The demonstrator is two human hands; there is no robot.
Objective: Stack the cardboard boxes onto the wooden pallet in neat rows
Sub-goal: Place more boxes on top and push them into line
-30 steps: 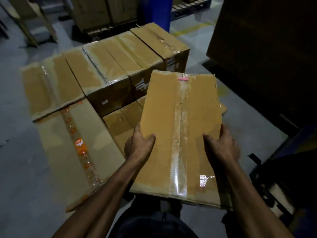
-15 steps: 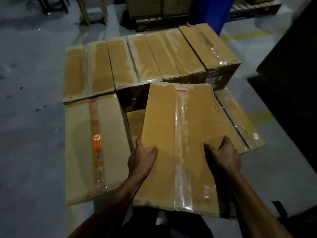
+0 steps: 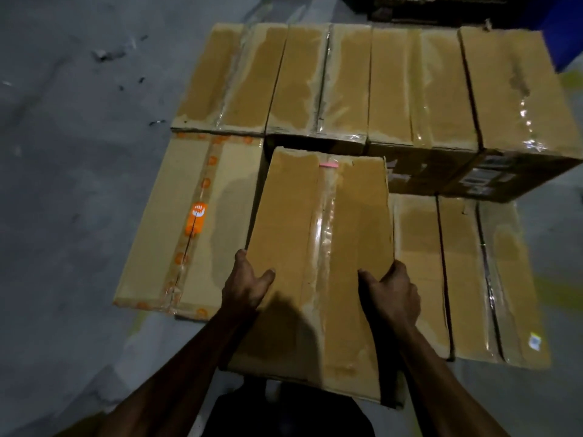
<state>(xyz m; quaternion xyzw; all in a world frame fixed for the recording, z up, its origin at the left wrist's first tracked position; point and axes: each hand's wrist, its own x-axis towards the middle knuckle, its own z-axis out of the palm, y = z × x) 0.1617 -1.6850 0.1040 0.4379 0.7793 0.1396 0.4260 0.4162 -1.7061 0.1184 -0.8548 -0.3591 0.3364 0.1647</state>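
I carry a taped cardboard box (image 3: 321, 234) with a small pink mark at its far edge. My left hand (image 3: 247, 283) grips its left side and my right hand (image 3: 392, 293) grips its right side, thumbs on top. The box hangs over the gap between a flat box with orange tape (image 3: 189, 222) on the left and low boxes (image 3: 454, 272) on the right. Behind it stands a taller row of several boxes (image 3: 378, 86). The pallet beneath the boxes is hidden.
Grey concrete floor (image 3: 69, 184) spreads to the left and in front. A dark pallet stack (image 3: 426, 7) and a blue object (image 3: 564, 29) stand at the back right. A yellow floor line (image 3: 572, 80) shows at the right edge.
The view has swung left and down over the stack. The held box has moved closer over the gap in the near row, and both hands keep the same grip.
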